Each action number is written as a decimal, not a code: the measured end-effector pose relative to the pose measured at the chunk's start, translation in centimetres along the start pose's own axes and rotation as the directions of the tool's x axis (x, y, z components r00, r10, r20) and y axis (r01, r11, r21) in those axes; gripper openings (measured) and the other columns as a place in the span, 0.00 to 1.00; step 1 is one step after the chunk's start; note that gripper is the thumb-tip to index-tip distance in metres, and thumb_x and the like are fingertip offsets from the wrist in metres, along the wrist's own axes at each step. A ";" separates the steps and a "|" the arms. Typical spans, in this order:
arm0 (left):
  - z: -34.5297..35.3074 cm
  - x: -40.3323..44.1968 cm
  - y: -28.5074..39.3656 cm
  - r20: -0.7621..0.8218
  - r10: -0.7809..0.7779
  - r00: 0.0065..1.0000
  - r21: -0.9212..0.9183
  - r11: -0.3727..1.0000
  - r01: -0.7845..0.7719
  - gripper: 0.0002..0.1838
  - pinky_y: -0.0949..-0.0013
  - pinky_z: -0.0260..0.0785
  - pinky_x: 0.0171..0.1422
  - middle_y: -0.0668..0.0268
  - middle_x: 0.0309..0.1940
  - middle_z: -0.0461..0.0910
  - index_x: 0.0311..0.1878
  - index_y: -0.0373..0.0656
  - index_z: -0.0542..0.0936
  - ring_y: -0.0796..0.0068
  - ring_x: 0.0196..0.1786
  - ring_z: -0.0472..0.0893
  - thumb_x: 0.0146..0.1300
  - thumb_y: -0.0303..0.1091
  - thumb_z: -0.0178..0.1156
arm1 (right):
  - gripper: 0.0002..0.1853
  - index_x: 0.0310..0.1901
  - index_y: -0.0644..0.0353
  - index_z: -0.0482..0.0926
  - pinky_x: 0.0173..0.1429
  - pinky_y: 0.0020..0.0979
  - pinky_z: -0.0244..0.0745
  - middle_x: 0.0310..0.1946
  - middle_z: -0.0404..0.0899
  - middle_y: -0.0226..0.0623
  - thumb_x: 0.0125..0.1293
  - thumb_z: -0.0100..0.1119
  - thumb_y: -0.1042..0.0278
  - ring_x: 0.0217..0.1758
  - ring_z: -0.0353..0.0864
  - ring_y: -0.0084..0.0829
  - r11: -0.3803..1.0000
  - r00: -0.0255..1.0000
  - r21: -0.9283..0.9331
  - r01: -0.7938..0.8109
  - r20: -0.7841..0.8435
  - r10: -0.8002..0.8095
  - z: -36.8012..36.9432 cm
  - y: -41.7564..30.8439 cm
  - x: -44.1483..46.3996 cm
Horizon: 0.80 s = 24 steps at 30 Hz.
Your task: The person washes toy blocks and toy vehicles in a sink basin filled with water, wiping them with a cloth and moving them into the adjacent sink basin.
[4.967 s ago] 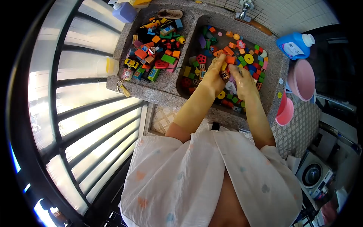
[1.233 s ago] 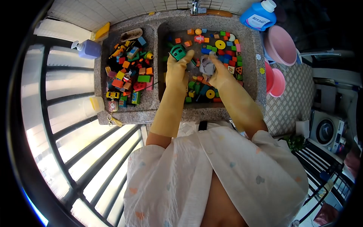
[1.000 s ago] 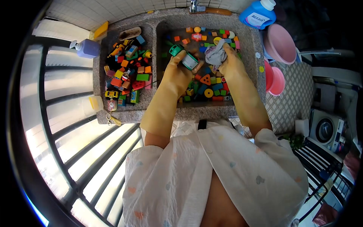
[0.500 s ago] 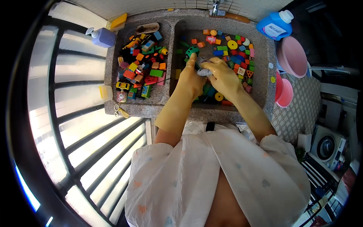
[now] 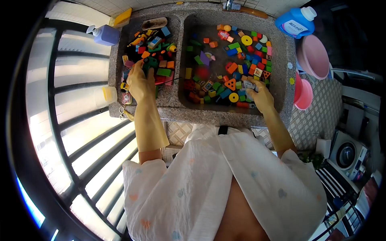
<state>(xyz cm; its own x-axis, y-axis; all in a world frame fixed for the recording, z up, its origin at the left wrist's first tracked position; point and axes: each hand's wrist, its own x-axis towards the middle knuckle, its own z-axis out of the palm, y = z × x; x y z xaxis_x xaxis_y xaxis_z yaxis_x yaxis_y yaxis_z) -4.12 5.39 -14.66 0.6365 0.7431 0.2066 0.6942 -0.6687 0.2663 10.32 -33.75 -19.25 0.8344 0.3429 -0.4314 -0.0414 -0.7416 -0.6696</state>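
Observation:
My left hand (image 5: pixel 140 83), in a yellowish rubber glove, is over the left sink basin, its fingers at a dark green toy car (image 5: pixel 151 62). The car sits at the fingertips among a pile of toy blocks; the far side of the grip is hidden. A green block (image 5: pixel 164 72) lies just right of it. In the right basin, my gloved right hand (image 5: pixel 263 97) is closed on a grey cloth (image 5: pixel 249 84). Near that cloth lie an orange triangle with holes (image 5: pixel 230 84) and a yellow disc (image 5: pixel 233 97), among many coloured blocks in water.
A stone divider (image 5: pixel 179 60) separates the basins. A scrub brush (image 5: pixel 155 23) lies at the back left, and a purple pump bottle (image 5: pixel 105 35) stands on the left. To the right are a blue detergent bottle (image 5: pixel 295 23) and a pink basin (image 5: pixel 314 57). A faucet (image 5: pixel 230 5) is behind.
My left hand has carried the green toy car from the right basin over to the left one. My right hand has moved right and toward me with the grey cloth, so the hands are now apart.

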 end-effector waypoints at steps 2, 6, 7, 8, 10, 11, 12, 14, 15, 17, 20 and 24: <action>-0.3 -0.2 -0.8 -0.082 0.089 0.993 0.058 0.995 -0.084 0.25 0.53 0.67 0.76 0.54 0.71 0.74 0.66 0.46 0.79 0.46 0.73 0.71 0.66 0.41 0.67 | 0.25 0.67 0.56 0.78 0.63 0.35 0.76 0.60 0.82 0.40 0.70 0.67 0.60 0.60 0.84 0.36 0.998 0.998 0.014 -0.058 -0.021 0.059 0.0 1.8 0.8; 2.1 -0.9 -1.9 0.070 0.431 0.899 0.250 0.865 -0.434 0.21 0.48 0.64 0.77 0.53 0.72 0.74 0.64 0.44 0.81 0.47 0.75 0.69 0.71 0.37 0.58 | 0.25 0.69 0.58 0.77 0.62 0.30 0.75 0.56 0.83 0.38 0.72 0.66 0.67 0.56 0.81 0.29 0.949 0.993 0.290 -0.122 0.034 0.117 -0.7 3.4 1.7; 2.5 -1.0 -2.2 0.076 0.432 0.899 0.248 0.865 -0.436 0.21 0.48 0.64 0.77 0.53 0.72 0.74 0.64 0.44 0.81 0.47 0.75 0.69 0.71 0.37 0.58 | 0.24 0.69 0.58 0.77 0.62 0.29 0.75 0.55 0.82 0.36 0.72 0.66 0.69 0.55 0.80 0.27 0.956 0.993 0.273 -0.111 -0.009 0.117 -0.4 4.5 2.1; 2.7 -1.0 -2.6 0.020 0.385 0.923 0.231 0.896 -0.379 0.21 0.48 0.63 0.78 0.52 0.71 0.74 0.64 0.45 0.81 0.47 0.76 0.69 0.70 0.37 0.59 | 0.24 0.68 0.59 0.77 0.61 0.28 0.75 0.55 0.82 0.35 0.72 0.66 0.70 0.55 0.80 0.26 0.962 0.992 0.256 -0.094 -0.053 0.111 -0.1 5.1 2.5; 2.4 -1.4 -1.0 -0.122 0.356 0.927 0.187 0.925 -0.330 0.21 0.48 0.66 0.76 0.50 0.68 0.76 0.62 0.42 0.82 0.44 0.73 0.72 0.65 0.34 0.65 | 0.25 0.69 0.58 0.76 0.62 0.29 0.75 0.56 0.82 0.35 0.72 0.66 0.69 0.56 0.80 0.27 0.952 0.989 0.285 -0.110 -0.064 0.134 -0.3 6.1 2.8; 1.9 -1.4 0.2 -0.122 0.356 0.927 0.187 0.925 -0.330 0.21 0.48 0.66 0.76 0.50 0.68 0.76 0.62 0.42 0.82 0.44 0.73 0.72 0.65 0.34 0.65 | 0.27 0.71 0.58 0.75 0.62 0.29 0.75 0.58 0.81 0.36 0.72 0.67 0.68 0.56 0.80 0.27 0.944 0.988 0.313 -0.107 -0.075 0.137 -0.2 6.1 2.9; 1.9 -1.5 2.1 -0.183 0.381 0.906 0.126 0.923 -0.363 0.22 0.48 0.68 0.74 0.50 0.67 0.77 0.61 0.41 0.82 0.43 0.71 0.73 0.63 0.33 0.67 | 0.27 0.71 0.58 0.75 0.62 0.29 0.75 0.58 0.81 0.36 0.72 0.67 0.68 0.56 0.80 0.27 0.942 0.986 0.315 -0.116 -0.078 0.147 -0.4 5.9 2.7; 2.1 -1.5 3.0 -0.287 0.430 0.856 0.069 0.901 -0.429 0.22 0.48 0.74 0.68 0.49 0.61 0.81 0.58 0.37 0.82 0.43 0.63 0.80 0.60 0.32 0.71 | 0.27 0.70 0.56 0.75 0.57 0.28 0.75 0.61 0.80 0.33 0.71 0.68 0.66 0.56 0.79 0.26 0.826 0.957 0.544 -0.146 -0.132 0.257 -0.7 4.1 2.1; 4.3 -2.4 6.3 -0.089 0.405 0.910 -0.252 0.875 -0.414 0.20 0.52 0.75 0.66 0.54 0.56 0.85 0.58 0.43 0.83 0.48 0.60 0.82 0.62 0.32 0.71 | 0.27 0.70 0.56 0.75 0.57 0.28 0.75 0.61 0.80 0.33 0.71 0.68 0.66 0.56 0.79 0.26 0.825 0.956 0.545 -0.150 -0.135 0.262 -1.3 3.5 1.9; 11.7 -5.0 10.1 0.496 0.264 0.827 -0.273 0.952 -0.140 0.21 0.54 0.76 0.62 0.54 0.54 0.85 0.59 0.48 0.84 0.50 0.58 0.83 0.63 0.39 0.72 | 0.28 0.69 0.57 0.74 0.64 0.34 0.74 0.63 0.77 0.38 0.70 0.69 0.65 0.63 0.77 0.33 0.731 0.908 0.618 -0.288 -0.066 0.414 -2.6 3.1 1.6; 16.8 -6.7 11.0 0.681 0.253 0.688 -0.246 0.963 -0.110 0.31 0.52 0.75 0.68 0.54 0.70 0.73 0.66 0.50 0.80 0.49 0.69 0.76 0.59 0.42 0.76 | 0.24 0.66 0.58 0.75 0.62 0.32 0.75 0.61 0.78 0.37 0.70 0.67 0.65 0.61 0.78 0.30 0.724 0.948 0.658 -0.208 -0.048 0.316 -3.2 4.5 0.8; 17.2 -9.7 14.0 0.920 0.174 0.351 -0.068 0.953 -0.295 0.45 0.52 0.74 0.71 0.52 0.83 0.51 0.76 0.53 0.70 0.47 0.76 0.68 0.54 0.41 0.80 | 0.23 0.66 0.57 0.75 0.56 0.31 0.78 0.59 0.79 0.34 0.72 0.65 0.65 0.56 0.80 0.27 0.679 0.972 0.716 -0.163 -0.002 0.236 -3.6 5.7 -0.2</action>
<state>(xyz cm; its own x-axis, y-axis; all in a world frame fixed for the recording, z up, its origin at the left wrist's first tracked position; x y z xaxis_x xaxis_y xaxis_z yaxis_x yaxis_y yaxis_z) 5.20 -11.57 -29.09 0.6532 0.1206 -0.7475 0.4512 -0.8548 0.2564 11.90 -40.12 -20.81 0.8023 0.1571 -0.5759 -0.5577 -0.1470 -0.8169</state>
